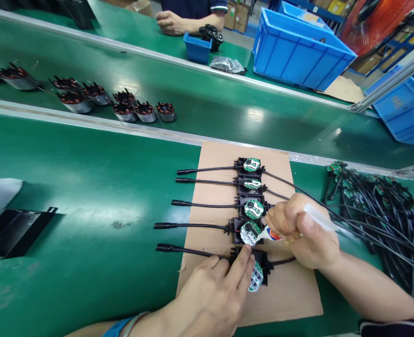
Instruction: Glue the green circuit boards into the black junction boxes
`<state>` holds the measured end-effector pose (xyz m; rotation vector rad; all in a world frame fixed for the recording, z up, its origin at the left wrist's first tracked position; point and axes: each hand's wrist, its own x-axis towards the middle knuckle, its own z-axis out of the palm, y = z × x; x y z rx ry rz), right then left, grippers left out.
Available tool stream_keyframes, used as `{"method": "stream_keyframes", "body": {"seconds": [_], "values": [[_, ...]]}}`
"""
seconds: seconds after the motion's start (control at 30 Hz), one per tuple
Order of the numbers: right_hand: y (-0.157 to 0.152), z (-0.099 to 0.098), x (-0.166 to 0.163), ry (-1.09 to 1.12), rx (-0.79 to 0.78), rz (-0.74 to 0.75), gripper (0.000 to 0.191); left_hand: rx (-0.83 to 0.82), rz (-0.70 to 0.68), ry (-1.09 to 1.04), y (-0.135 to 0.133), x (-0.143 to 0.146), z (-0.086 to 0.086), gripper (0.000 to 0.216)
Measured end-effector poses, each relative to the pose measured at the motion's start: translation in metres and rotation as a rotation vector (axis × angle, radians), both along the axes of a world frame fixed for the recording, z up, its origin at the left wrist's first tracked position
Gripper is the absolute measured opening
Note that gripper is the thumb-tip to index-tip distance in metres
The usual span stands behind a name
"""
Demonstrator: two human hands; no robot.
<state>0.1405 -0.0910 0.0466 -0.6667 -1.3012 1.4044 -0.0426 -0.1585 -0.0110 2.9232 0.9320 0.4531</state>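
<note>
Squeeze Softly, Hold Still

My right hand (312, 230) has its grip closed around a small tube (272, 234). Its tip is at the edge of a round board (250, 232), second nearest me, over a black box (236, 237) on the cardboard (284, 302). My left hand (217, 292) holds nothing; a fingertip rests by that board. I should squeeze gently so nothing slides.

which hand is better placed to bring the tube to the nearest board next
The right hand, likely: it holds the tube, nozzle at the neighbouring board; the left hand shows no tube.
</note>
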Motion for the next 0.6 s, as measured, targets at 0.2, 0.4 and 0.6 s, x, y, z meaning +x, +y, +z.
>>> {"method": "stream_keyframes", "body": {"seconds": [0.2, 0.4, 0.6], "values": [[0.011, -0.004, -0.006, 0.030, 0.038, 0.006, 0.024, 0.023, 0.009, -0.055, 0.000, 0.001, -0.002, 0.052], [0.015, -0.010, -0.006, 0.027, 0.055, 0.001, 0.024, 0.007, 0.005, -0.032, 0.002, 0.001, -0.001, 0.054], [0.003, 0.009, 0.002, -0.010, 0.006, -0.017, 0.027, 0.079, -0.014, -0.099, -0.009, -0.001, 0.003, 0.043]]}}
